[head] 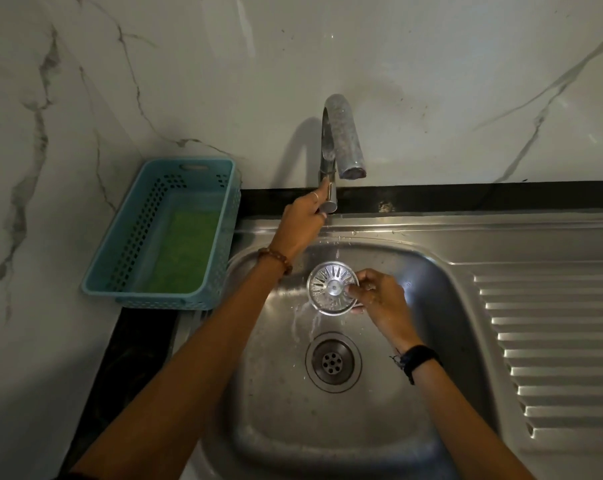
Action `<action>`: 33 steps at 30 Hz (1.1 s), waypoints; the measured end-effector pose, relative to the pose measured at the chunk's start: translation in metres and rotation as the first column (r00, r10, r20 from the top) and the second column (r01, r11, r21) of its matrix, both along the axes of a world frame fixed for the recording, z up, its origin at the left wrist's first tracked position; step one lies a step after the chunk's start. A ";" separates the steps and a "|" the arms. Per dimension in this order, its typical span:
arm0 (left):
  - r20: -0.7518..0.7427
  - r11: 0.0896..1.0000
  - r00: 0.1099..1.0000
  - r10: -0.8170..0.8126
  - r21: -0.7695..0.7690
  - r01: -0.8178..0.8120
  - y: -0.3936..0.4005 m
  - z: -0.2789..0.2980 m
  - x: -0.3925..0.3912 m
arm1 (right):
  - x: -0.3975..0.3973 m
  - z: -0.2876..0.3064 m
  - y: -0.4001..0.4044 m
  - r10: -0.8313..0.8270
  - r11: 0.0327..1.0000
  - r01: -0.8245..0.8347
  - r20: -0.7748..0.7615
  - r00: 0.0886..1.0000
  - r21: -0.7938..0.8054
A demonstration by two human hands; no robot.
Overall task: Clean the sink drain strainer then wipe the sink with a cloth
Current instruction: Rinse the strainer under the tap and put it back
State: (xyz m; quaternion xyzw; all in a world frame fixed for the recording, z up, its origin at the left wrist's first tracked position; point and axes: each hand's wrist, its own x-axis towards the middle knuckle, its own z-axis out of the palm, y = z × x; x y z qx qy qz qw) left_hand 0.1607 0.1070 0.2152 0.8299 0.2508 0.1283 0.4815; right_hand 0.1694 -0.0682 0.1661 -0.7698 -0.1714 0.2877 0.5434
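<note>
Both forearms are bare from the bottom edge of the view up to the hands; no sleeve shows on either. The left hand (pixel 301 223) wears a thin, plain metal ring (pixel 315 195) on one finger, and its wrist carries a bracelet of round brown wooden beads (pixel 275 258) strung in a single row. The right hand (pixel 379 299) has no ring that can be seen. Its wrist wears a smooth, wide black band (pixel 421 358), and a thin dark knotted thread (pixel 398 362) with short loose ends sits just beside the band.
</note>
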 end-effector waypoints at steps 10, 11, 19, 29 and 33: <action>0.041 0.922 0.998 -0.037 -0.385 0.050 -0.068 -0.058 -0.105 | -0.031 0.019 -0.030 0.199 0.961 0.021 0.736 0.648 -0.277; 0.051 0.927 0.999 -0.009 -0.374 0.027 -0.074 -0.059 -0.111 | -0.035 0.019 -0.033 0.197 0.963 0.025 0.767 0.611 -0.267; 0.163 0.949 0.986 0.048 0.299 -0.095 -0.089 -0.081 -0.134 | -0.050 0.001 -0.045 0.258 0.959 -0.010 0.859 0.442 -0.283; -0.066 0.990 0.995 0.072 -0.112 -0.080 -0.086 -0.142 -0.133 | -0.038 -0.075 -0.043 0.106 0.955 -0.023 0.271 0.957 -0.294; -0.251 0.991 0.962 0.106 -0.059 -0.124 -0.090 -0.172 -0.131 | -0.033 -0.109 -0.035 0.087 0.925 -0.037 0.118 0.989 -0.378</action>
